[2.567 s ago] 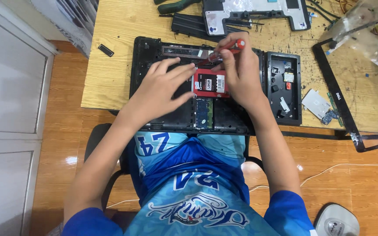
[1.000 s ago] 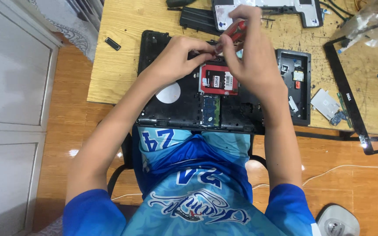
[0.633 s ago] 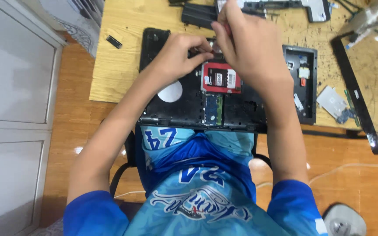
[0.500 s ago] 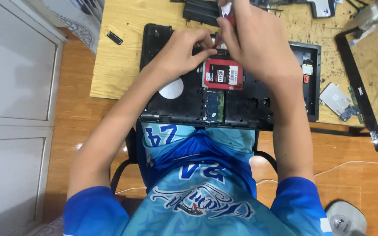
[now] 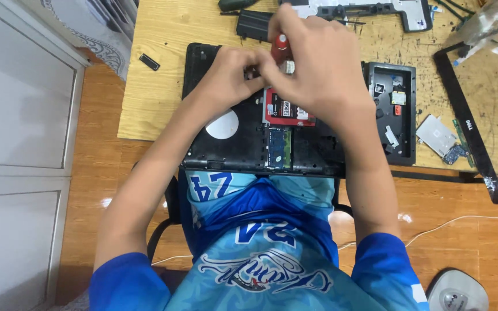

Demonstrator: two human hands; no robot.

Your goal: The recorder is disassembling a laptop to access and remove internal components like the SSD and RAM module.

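Leaning over the bench (image 5: pixel 162 86), the person has the right hand (image 5: pixel 324 75) clenched around a red-handled screwdriver (image 5: pixel 280 46), its tip hidden between the two hands. Pressed against it, the left hand (image 5: pixel 229 75) pinches something too small to make out. Both hands sit over the far part of the opened black laptop base (image 5: pixel 231 144), just above the red drive (image 5: pixel 286 109) and the green memory stick (image 5: pixel 279 147). A black bezel frame (image 5: pixel 468 126) crowds the right; bare wood lies left.
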